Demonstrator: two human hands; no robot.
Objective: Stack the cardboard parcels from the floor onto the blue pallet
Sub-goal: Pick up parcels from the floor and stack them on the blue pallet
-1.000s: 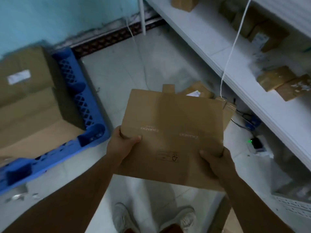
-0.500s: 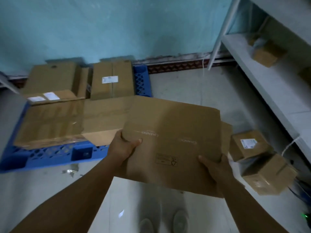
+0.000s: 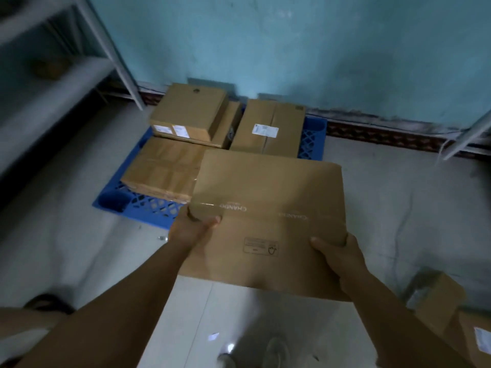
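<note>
The flat cardboard parcel (image 3: 268,221) is being held in the air in front of the person, above the floor (image 3: 411,208) and just short of the blue pallet (image 3: 148,205), its far edge overlapping the pallet's near right part in this view. The left hand (image 3: 191,229) is gripping the parcel's left edge, thumb on top and fingers curled underneath, and the right hand (image 3: 337,253) is clamping the near right corner in the same way, so both are closed on it. Beyond it, the pallet is carrying a taped parcel (image 3: 162,168) at the near left, a labelled box (image 3: 188,112) stacked at the back left and a long box (image 3: 268,128) at the back right. To set this one down well, the person is probably best keeping it level, carrying it forward over the near right part, which the held parcel hides, and lowering it square to its neighbours. Releasing too early risks it overhanging the pallet's front edge. More small boxes (image 3: 438,301) are waiting on the floor at the lower right.
</note>
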